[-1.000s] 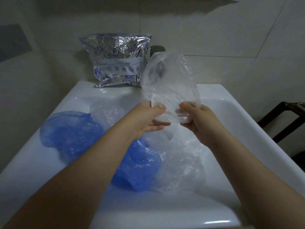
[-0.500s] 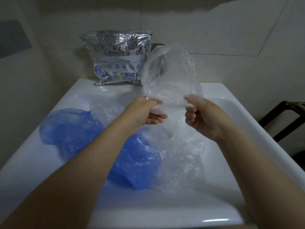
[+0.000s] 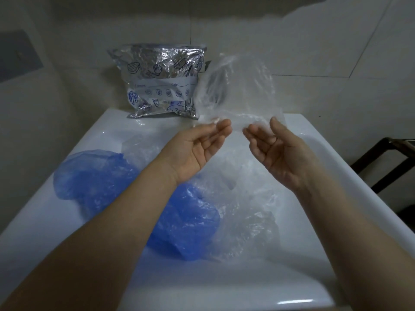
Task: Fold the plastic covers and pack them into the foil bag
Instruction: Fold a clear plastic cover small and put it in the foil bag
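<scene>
Head view: clear cover unfolded, lower edge pinched between left hand and right hand above sink; blue covers loose; foil bag apparently unpacked.

dim, bluish light w/ glare on the sink rim, soft focus, wide-angle bending at edges.

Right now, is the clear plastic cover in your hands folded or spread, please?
Spread: the clear plastic cover billows open above both hands, no crease.
</scene>
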A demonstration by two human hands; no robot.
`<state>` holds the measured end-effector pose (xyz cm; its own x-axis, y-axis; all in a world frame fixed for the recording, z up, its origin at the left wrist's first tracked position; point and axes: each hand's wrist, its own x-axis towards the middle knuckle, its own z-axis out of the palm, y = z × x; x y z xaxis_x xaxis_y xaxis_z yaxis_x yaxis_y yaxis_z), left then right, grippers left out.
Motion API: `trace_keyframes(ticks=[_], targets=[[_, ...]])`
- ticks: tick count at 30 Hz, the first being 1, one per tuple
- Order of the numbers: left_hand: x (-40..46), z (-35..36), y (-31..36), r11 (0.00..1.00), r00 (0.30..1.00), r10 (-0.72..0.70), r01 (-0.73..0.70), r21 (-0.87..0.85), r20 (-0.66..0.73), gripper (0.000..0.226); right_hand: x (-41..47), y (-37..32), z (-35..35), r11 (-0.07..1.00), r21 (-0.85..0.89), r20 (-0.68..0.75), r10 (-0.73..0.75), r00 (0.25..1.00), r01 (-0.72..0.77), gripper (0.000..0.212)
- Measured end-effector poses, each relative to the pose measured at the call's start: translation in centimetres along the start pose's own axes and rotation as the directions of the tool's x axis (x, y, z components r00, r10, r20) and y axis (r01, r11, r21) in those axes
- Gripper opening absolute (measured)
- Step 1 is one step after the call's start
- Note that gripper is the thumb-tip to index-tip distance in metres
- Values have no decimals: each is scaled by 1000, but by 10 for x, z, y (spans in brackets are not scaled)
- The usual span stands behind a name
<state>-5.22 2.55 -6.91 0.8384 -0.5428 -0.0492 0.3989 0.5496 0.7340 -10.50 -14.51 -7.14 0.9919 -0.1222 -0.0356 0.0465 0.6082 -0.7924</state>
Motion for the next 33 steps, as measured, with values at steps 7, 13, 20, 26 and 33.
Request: trace_keyframes(ticks=[7, 13, 20, 26, 33], targets=[[10, -10, -10, 869, 977, 53, 58, 491, -208, 16, 1, 7, -11, 785, -617, -103, -158, 982, 61, 5], [8, -8, -12, 765, 978, 107, 35, 643, -181, 11, 3, 5, -14, 825, -562, -119, -144, 982, 53, 9], [8, -7, -11, 874, 994, 88, -47, 483, -64, 22, 6, 1, -13, 995, -52, -128, 80, 989, -87, 32], [5, -10, -4, 951, 995, 73, -92, 295, 73, 49, 3, -4, -20, 959, -177, 151, -196, 969, 221, 23], [15, -33, -5, 581, 982, 175, -46, 813, -69, 57, 3, -5, -29, 572, -811, 72, -113, 991, 124, 57]])
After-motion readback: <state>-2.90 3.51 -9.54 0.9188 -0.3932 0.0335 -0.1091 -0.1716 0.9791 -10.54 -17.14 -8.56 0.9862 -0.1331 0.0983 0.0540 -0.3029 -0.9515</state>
